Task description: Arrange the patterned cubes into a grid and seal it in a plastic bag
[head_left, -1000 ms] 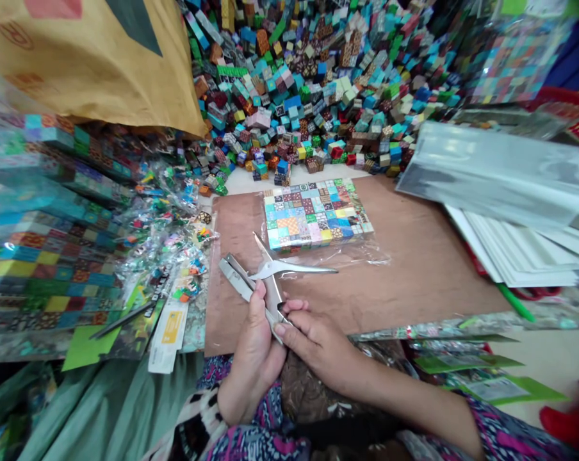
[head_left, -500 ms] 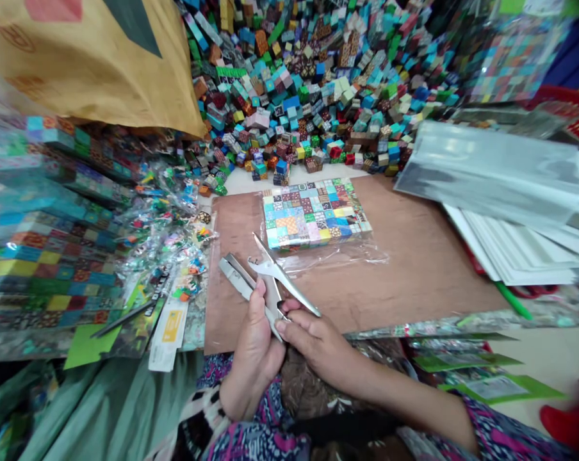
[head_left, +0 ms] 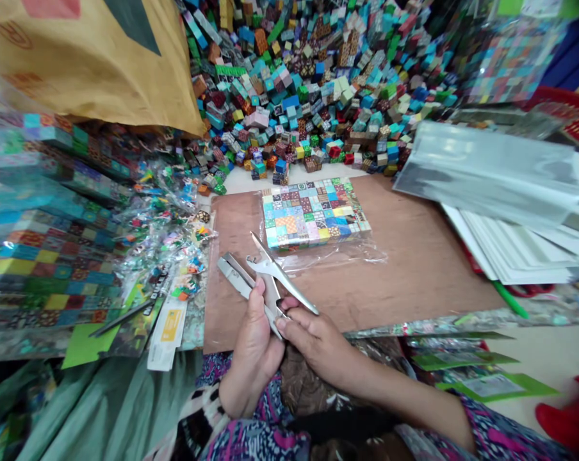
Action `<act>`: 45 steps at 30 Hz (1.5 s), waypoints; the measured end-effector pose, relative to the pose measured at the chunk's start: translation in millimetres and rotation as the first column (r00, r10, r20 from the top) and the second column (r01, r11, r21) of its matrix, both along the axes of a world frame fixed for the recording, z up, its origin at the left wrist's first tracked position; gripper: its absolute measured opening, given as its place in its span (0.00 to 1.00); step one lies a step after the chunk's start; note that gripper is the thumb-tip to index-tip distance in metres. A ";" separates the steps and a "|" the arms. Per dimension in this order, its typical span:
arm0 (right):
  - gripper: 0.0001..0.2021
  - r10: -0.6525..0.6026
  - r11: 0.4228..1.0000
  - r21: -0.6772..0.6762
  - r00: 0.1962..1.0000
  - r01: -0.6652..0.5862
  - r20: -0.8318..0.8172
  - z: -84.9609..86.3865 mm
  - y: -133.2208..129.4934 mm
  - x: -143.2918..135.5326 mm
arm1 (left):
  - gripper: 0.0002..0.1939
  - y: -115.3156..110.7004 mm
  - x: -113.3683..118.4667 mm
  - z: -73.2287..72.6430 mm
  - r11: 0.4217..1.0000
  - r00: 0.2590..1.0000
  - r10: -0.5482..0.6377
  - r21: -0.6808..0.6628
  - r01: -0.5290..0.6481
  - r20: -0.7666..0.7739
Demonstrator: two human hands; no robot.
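Note:
A silver plier stapler [head_left: 237,275] is held above the near edge of the brown board, its parts spread apart. My left hand [head_left: 257,352] is wrapped round its body, thumb pressed along the metal. At the stapler's rear end, the fingers of my right hand [head_left: 321,346] are closed on it by a small black part. Exactly what the right fingertips pinch is partly hidden. Just beyond the stapler lies a flat pack of patterned cubes [head_left: 313,214] in a clear plastic bag, touched by neither hand.
Many loose patterned blocks [head_left: 309,89] are heaped behind the brown board [head_left: 414,256]. On the left are wrapped block packs [head_left: 54,275], small bagged pieces [head_left: 164,218] and a yellow sack [head_left: 102,64]. White cards [head_left: 505,250] and clear sleeves [head_left: 491,166] lie at right.

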State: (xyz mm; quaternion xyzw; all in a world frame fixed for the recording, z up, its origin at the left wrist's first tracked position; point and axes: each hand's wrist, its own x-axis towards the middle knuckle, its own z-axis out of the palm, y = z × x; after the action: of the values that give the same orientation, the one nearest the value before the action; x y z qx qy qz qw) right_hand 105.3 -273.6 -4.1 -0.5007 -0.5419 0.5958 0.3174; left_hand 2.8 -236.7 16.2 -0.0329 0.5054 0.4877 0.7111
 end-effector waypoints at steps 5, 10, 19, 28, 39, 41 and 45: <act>0.11 0.004 0.998 0.055 0.990 -0.012 0.142 -0.2 -2.8 0.5 | 0.11 -0.6 1.4 4.8 0.999 0.999 0.043 -0.029 -0.044 -0.011; 0.14 -0.009 1.000 -0.008 1.000 0.010 0.008 0.8 -0.7 0.3 | 0.12 0.0 1.0 3.9 0.998 0.998 0.042 -0.034 -0.043 -0.042; 0.15 0.017 1.000 -0.020 0.999 -0.017 -0.032 2.3 2.4 3.1 | 0.12 -0.8 -0.1 -0.5 0.999 0.999 0.039 0.008 -0.039 -0.016; 0.21 0.124 0.980 0.093 0.900 -0.177 0.417 15.3 0.0 9.8 | 0.16 -3.2 -7.7 -3.1 0.996 0.993 -0.089 -0.020 0.091 0.075; 0.23 0.146 0.966 0.106 0.837 -0.236 0.528 25.6 3.4 6.1 | 0.21 -4.3 -9.2 -0.5 0.995 0.984 -0.072 -0.063 0.083 0.160; 0.23 0.153 0.964 0.097 0.815 -0.247 0.560 26.5 4.7 4.6 | 0.19 -3.4 -8.3 1.3 0.995 0.989 -0.041 -0.080 0.052 0.141; 0.23 0.165 0.955 0.112 0.805 -0.275 0.570 25.6 6.2 3.2 | 0.19 -2.4 -8.0 2.0 0.995 0.992 -0.023 -0.095 0.035 0.121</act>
State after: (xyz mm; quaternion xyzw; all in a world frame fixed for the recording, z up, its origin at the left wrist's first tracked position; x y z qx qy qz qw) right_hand 108.5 -267.3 21.5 -0.5527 -0.7189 0.4037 0.1212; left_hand -5.2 -239.1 18.3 -0.0891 0.4854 0.4495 0.7446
